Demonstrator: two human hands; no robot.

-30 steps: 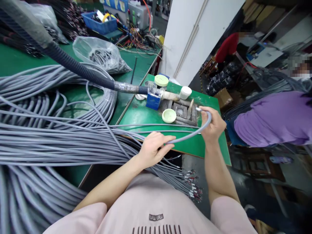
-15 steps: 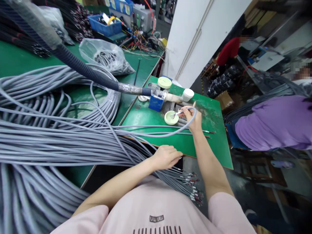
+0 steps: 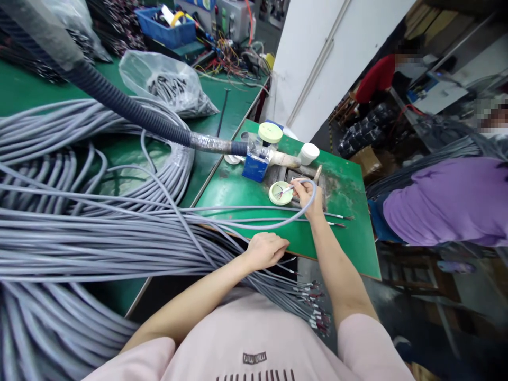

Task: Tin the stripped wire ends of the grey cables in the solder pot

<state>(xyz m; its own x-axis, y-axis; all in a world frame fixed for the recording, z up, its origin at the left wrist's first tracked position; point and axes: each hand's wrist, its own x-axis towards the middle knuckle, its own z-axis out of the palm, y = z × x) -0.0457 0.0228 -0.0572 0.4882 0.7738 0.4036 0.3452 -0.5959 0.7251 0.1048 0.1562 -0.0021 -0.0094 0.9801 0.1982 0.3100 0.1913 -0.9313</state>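
Pinched in my right hand (image 3: 310,200) is the end of a grey cable (image 3: 293,216), bent back in a loop. Its fanned thin wires point into a shallow pale-green dish (image 3: 281,200); whether they touch its contents I cannot tell. My left hand (image 3: 265,248) rests with curled fingers at the front edge of the green board (image 3: 254,197), over a bundle of grey cables; what it holds, if anything, is hidden. Two more cable ends with bare wires (image 3: 337,225) lie on the board near my right wrist.
A ribbed hose (image 3: 154,119) crosses above the bench to a nozzle by a blue block (image 3: 254,165). White tubs (image 3: 309,153) stand behind the dish. Large grey cable coils (image 3: 79,222) fill the left. A person in purple (image 3: 448,201) is at the right.
The wire ends in my right hand have shifted slightly and spread more over the dish. My left hand has moved a little left along the board's edge. The view has shifted slightly.
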